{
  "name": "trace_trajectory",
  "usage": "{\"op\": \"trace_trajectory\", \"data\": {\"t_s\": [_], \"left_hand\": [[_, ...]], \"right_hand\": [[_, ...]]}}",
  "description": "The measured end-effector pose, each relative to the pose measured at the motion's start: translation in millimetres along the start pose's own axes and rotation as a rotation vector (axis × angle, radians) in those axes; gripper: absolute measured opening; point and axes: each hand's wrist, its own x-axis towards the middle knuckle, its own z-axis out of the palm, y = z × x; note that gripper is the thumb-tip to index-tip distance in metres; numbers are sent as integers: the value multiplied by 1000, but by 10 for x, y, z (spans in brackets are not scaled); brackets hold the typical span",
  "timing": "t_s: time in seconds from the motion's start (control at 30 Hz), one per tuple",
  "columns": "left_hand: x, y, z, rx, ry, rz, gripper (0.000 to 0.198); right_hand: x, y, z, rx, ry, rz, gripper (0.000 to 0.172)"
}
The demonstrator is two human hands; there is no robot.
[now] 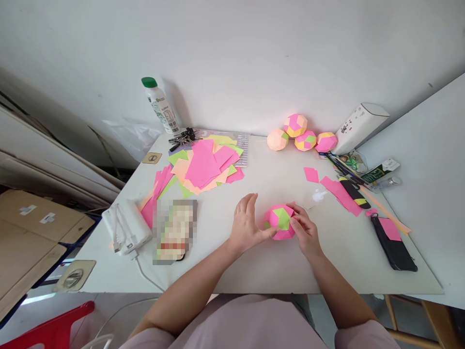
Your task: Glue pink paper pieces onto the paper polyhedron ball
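A pink and green paper ball [279, 221] rests on the white table [276, 266] between my two hands. My left hand [246, 224] cups its left side, thumb against the paper and fingers raised and partly apart. My right hand [304, 229] presses the ball's right side with its fingertips pinched on a pink flap. Several finished paper balls [300, 133] in pink, yellow, green and peach sit at the far edge by the wall.
A heap of pink, orange and green paper sheets [205, 167] lies at far left, with keys [183, 136] and a green-capped bottle [161, 105] behind. A white power bank [126, 226] sits left, a black phone [393, 242] and pink strips [339, 194] right, beside pens [345, 167].
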Motion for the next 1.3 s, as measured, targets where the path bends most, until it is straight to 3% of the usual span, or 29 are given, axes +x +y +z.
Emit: {"op": "trace_trajectory", "data": {"t_s": [0.17,0.33,0.53,0.73,0.93,1.2,1.3], "left_hand": [[-91,57,56,-191,-231,118,106],[-155,65,122,-200,-338,134,106],[-146,39,143,-188,-332,113,92],[-101,-8,103,-192,-361,102,90],[-23,-98,54,-167,-266,191,71],[-4,-190,93,-150,-240,127,99],[9,-188,81,-164,-244,75,95]], "right_hand": [[-5,-8,54,25,19,14,25],[-54,-22,126,11,-5,4,28],[-84,-17,138,51,-39,31,30],[-80,-32,121,67,-62,46,32],[90,-131,128,-129,-109,38,28],[280,-186,178,-288,-250,-69,32],[236,-160,152,-260,-265,-47,28]]}}
